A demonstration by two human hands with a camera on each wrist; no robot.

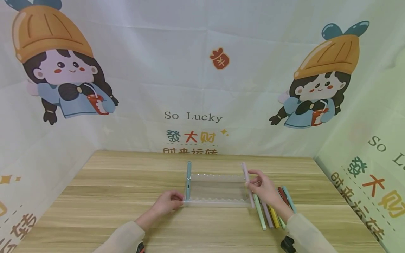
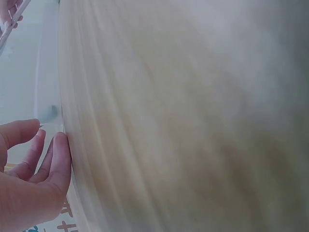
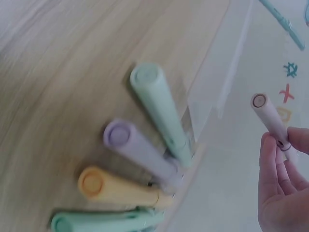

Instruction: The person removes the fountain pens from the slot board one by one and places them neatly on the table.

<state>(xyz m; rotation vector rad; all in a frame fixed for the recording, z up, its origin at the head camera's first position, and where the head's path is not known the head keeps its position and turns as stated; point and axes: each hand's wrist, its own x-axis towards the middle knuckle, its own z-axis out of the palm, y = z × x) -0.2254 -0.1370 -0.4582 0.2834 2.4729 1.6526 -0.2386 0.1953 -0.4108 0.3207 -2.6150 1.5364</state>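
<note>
A clear pen rack [image 1: 218, 203] with scalloped edges stands on the wooden table. Across its left end lies a teal pen [image 1: 188, 170]. My left hand [image 1: 169, 203] pinches the rack's front left corner between thumb and fingertips, as the left wrist view also shows. My right hand [image 1: 265, 188] holds a pale pink pen [image 3: 270, 116] between thumb and fingers, over the rack's right end. The pen slants front to back, its near end overlapping the front wall in the head view.
Right of the rack lie several loose pens, among them a mint pen [image 3: 157, 106], a purple pen [image 3: 140, 145], a yellow pen [image 3: 116, 188] and a red pen [image 1: 283, 195]. My right forearm passes over them. A printed cloth [image 1: 202, 88] hangs behind the table [image 1: 126, 175].
</note>
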